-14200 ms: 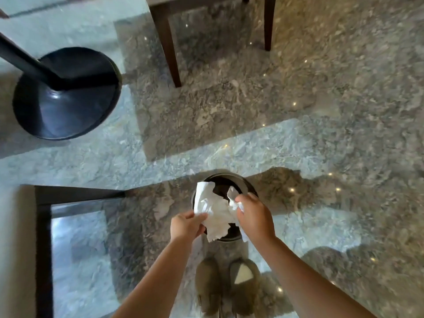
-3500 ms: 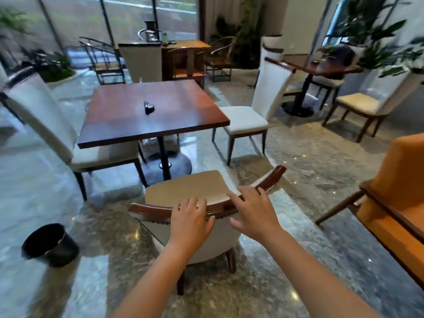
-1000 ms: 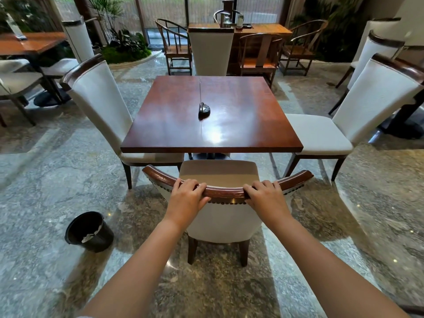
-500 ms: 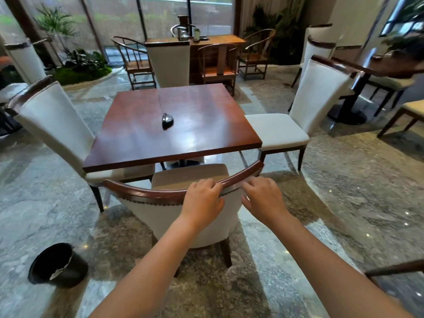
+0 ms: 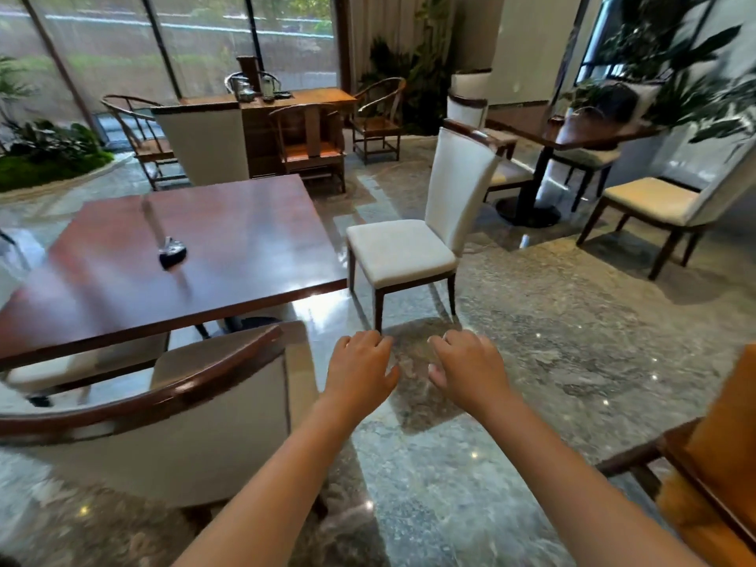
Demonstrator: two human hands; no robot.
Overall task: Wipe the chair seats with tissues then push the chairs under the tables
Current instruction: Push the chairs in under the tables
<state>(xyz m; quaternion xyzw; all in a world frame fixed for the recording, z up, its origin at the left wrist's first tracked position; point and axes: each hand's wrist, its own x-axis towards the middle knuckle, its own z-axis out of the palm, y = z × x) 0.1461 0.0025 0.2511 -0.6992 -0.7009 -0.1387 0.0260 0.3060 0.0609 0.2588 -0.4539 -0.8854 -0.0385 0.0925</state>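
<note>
A curved-back chair (image 5: 176, 435) with a dark wood top rail stands at the lower left, its seat partly under the square wooden table (image 5: 229, 247). My left hand (image 5: 360, 370) and my right hand (image 5: 470, 370) hover over the floor to the right of that chair, fingers loosely spread, holding nothing and touching nothing. A white high-backed chair (image 5: 405, 251) stands pulled out at the table's right side, its seat bare. No tissue is in view.
A small dark object (image 5: 172, 251) lies on the table. An orange armchair (image 5: 720, 476) juts in at the lower right. Another table (image 5: 572, 133) with cream chairs (image 5: 654, 206) stands at the right rear. Wooden armchairs and plants line the back windows. Marble floor lies between.
Both hands have let go of the curved chair's top rail and moved off to its right. The view has swung right, so that chair now sits at the lower left.
</note>
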